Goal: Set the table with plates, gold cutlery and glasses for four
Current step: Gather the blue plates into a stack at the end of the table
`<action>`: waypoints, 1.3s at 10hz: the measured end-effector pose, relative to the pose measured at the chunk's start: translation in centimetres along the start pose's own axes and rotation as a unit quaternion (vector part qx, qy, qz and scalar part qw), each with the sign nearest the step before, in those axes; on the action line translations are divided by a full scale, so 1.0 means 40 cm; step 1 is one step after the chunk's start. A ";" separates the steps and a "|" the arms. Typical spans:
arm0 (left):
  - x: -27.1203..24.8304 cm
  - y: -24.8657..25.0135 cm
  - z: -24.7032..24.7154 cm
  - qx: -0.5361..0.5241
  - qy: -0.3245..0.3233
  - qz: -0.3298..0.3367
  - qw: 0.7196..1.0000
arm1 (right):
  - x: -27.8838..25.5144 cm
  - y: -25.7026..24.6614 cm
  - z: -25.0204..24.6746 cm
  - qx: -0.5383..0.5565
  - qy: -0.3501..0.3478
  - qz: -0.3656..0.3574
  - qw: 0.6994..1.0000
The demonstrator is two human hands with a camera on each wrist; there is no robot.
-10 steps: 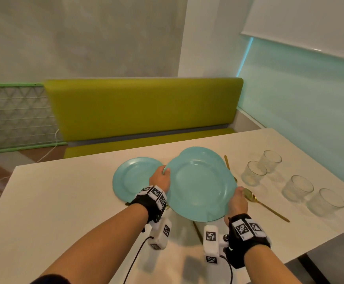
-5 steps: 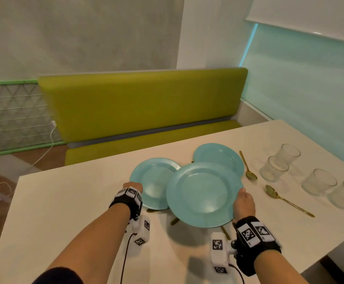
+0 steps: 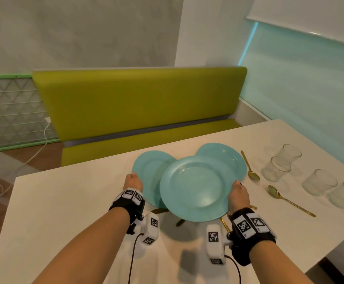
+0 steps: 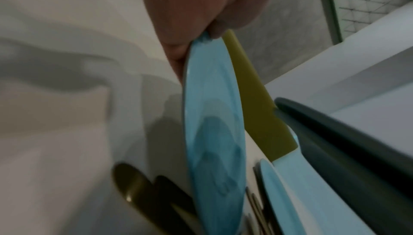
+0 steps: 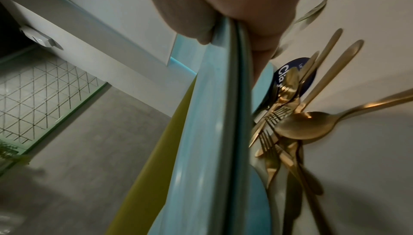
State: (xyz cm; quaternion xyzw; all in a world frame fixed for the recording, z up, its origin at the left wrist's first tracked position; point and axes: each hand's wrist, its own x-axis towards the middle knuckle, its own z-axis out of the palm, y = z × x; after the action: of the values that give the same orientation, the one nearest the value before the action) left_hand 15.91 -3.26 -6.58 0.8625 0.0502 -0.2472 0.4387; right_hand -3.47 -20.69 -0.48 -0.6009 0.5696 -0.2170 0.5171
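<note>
Three turquoise plates show on the white table (image 3: pixel 64 212). My left hand (image 3: pixel 133 180) pinches the left rim of the left plate (image 3: pixel 150 173); in the left wrist view thumb and fingers (image 4: pixel 190 9) clamp that plate (image 4: pixel 214 115), whose edge looks raised. My right hand (image 3: pixel 238 193) grips the right rim of the front plate (image 3: pixel 195 189), held above the table. In the right wrist view the hand (image 5: pixel 234 0) pinches two stacked rims (image 5: pixel 212 132). A third plate (image 3: pixel 226 158) lies behind. Gold cutlery (image 5: pixel 290 124) is piled under the held plates.
Two gold spoons (image 3: pixel 251 171) (image 3: pixel 286 199) lie right of the plates. Several clear glasses (image 3: pixel 277 169) stand near the table's right edge. A green bench (image 3: pixel 138 103) runs along the far side. The table's left half is bare.
My left hand left the front plate's edge, moved left and took the left plate's rim. The right hand kept the front plate, which now hangs higher over the cutlery.
</note>
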 end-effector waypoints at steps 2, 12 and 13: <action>-0.041 0.047 -0.025 -0.141 0.039 0.033 0.989 | -0.017 -0.045 0.027 0.036 -0.019 -0.007 0.999; -0.140 0.206 0.141 -0.342 -0.047 -0.078 0.935 | 0.279 -0.065 -0.055 0.015 -0.113 0.099 0.988; -0.119 0.220 0.146 -0.338 -0.019 -0.078 0.938 | 0.341 -0.046 -0.084 0.006 -0.116 0.127 0.985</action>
State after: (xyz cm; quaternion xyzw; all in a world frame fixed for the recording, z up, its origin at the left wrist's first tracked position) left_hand 12.20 -12.59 -0.79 0.6517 0.1897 -0.2657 0.6846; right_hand -1.99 -34.69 -2.10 -0.5414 0.5759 -0.0819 0.6071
